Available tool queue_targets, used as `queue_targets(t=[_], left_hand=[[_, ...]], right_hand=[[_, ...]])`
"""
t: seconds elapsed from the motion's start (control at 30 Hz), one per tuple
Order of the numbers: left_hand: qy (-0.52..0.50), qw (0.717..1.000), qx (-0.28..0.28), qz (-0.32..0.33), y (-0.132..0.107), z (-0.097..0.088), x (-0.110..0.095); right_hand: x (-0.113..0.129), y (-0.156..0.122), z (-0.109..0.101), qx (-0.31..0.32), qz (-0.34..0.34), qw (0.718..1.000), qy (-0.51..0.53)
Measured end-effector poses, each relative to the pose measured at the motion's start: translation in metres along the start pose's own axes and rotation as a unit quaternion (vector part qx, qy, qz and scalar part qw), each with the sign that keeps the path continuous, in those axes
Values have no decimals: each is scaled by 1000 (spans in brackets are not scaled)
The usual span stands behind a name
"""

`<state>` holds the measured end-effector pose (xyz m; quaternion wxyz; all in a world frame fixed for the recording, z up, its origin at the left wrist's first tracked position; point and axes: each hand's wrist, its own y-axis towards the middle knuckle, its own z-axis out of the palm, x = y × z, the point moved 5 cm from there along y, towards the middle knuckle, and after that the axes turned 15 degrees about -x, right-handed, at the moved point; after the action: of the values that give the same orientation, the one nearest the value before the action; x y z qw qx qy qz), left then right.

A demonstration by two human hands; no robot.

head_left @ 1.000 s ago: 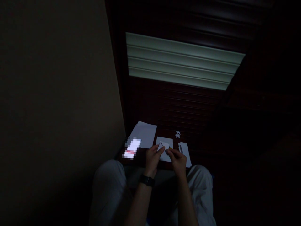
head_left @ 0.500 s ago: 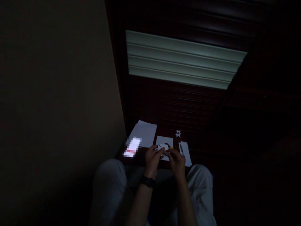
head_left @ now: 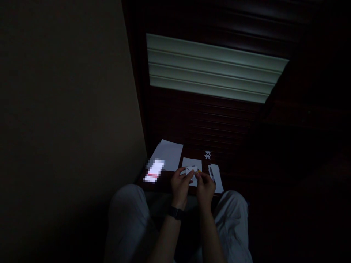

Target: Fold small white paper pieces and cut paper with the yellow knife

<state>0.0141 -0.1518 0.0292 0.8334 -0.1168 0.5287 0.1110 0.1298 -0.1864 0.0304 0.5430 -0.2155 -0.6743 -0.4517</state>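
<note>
1. The person's left hand has its grip clamped on the small white paper, with the thumb pressed across the front and the fingers behind.
2. The right hand has its grip pinched together at the right edge of that same paper, thumb and fingertips close to the left thumb.
3. The small white paper is held up between both hands, above the near part of the bench; I can make out a dark slanting line on its left side.
4. Behind it on the bench lies a white sheet, partly covered by the hands.
5. A yellow object peeks out just above the right hand, too hidden for me to name.
6. Beyond, to the right, sit some small white paper shapes.
7. Nearer on that side, a pen rests on a narrow stack of paper.
8. On the left side are large white sheets, with a glowing, pixelated rectangle overlapping their near corner.
9. The left wrist wears a dark watch, and the forearms reach forward between two pale-trousered knees.
</note>
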Motion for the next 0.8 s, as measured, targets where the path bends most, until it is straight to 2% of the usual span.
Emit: queue_targets(t=[0.2, 0.43, 0.8], left_hand=[[18, 1000, 1, -11, 1, -2, 3], [26, 999, 36, -5, 0, 3, 2], [46, 997, 45, 37, 1, 5, 5]], right_hand=[[-6, 0, 2, -13, 42, 999, 11], [-9, 1, 0, -23, 41, 999, -14], [0, 1, -8, -60, 5, 994, -95]])
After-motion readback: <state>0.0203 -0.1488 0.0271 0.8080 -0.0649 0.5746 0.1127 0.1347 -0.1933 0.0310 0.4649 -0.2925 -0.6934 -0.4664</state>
